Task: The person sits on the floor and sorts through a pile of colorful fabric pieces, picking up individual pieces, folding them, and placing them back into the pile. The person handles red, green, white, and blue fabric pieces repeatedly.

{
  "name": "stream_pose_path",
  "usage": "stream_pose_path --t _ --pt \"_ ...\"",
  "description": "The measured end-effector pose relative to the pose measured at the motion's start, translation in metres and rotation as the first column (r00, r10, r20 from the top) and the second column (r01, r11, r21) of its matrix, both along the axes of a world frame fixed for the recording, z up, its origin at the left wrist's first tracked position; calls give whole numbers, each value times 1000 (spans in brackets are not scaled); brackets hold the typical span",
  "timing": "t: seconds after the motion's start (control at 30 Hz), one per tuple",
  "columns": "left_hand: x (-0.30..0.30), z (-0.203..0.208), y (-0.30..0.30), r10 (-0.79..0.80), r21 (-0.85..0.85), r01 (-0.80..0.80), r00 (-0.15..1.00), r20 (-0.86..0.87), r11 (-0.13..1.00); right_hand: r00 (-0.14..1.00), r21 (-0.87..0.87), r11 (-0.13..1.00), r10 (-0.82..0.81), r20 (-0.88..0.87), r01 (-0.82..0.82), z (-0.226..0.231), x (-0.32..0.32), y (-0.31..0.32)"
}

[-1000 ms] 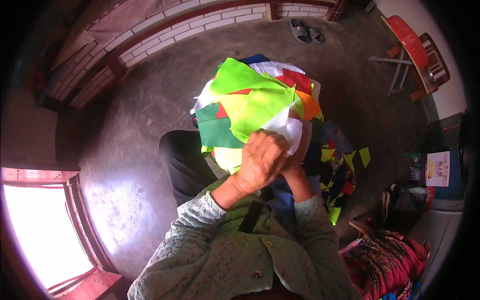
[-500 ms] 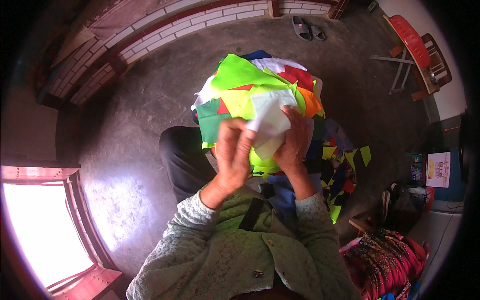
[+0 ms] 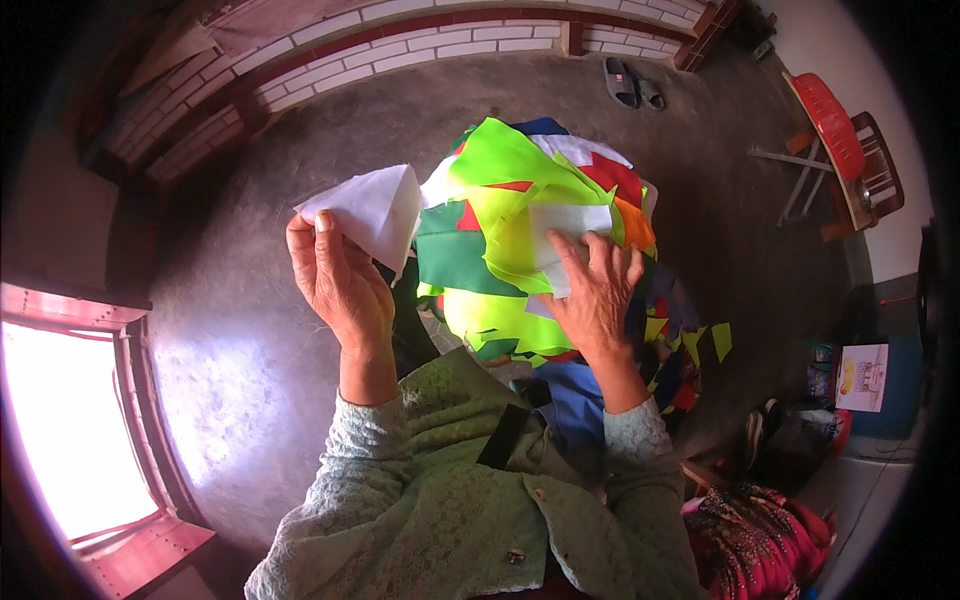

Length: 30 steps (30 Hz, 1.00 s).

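Off to the left of the heap, my left hand (image 3: pixel 345 285) pinches a white piece of cloth (image 3: pixel 378 212) between thumb and fingers, its upper part folded over. My right hand (image 3: pixel 598 300) lies on the heap with fingers bent and apart, the tips touching a pale grey-white cloth scrap (image 3: pixel 588 217). Beneath is a rounded heap of cloth scraps (image 3: pixel 500 155) in front of me, mostly lime green. Dark green cloth (image 3: pixel 455 258) shows on its left, red (image 3: pixel 612 178) and orange (image 3: pixel 636 225) pieces on its right. What supports the heap is hidden.
More loose scraps (image 3: pixel 722 341) lie to the right of the heap. Grey sandals (image 3: pixel 621 84) sit on the floor near the brick wall. A red chair (image 3: pixel 828 120) stands at the far right, and a pink patterned cloth (image 3: pixel 760 540) lies at the lower right.
My left hand has moved left, away from the heap, carrying the white cloth piece. My right hand, earlier beside that piece, now rests on the pale scrap on top.
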<state>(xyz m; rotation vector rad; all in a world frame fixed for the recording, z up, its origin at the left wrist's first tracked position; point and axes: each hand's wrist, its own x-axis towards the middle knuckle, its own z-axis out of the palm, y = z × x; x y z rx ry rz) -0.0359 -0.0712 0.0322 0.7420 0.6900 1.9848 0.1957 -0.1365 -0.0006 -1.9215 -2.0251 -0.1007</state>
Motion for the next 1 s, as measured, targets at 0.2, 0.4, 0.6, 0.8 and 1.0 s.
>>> stream_pose_path --t 0.2,0.4,0.6,0.8,1.0 --pt "-4 -5 -3 -16 1 16 1000 5 1000 966 320 946 124 -228 -47 -25 8 12" --pt "-7 -10 -6 -70 17 70 997 27 997 404 231 895 64 -913 381 -26 36 22" --pt "1 -15 -10 -240 -9 241 969 57 971 -281 110 856 283 -917 504 10 52 2" --pt "35 14 -2 -439 63 435 894 88 898 -589 208 930 354 -726 303 -24 93 -31" --pt "53 -44 30 -377 -149 353 908 -184 923 -666 306 927 370 -648 217 -39 98 -49"
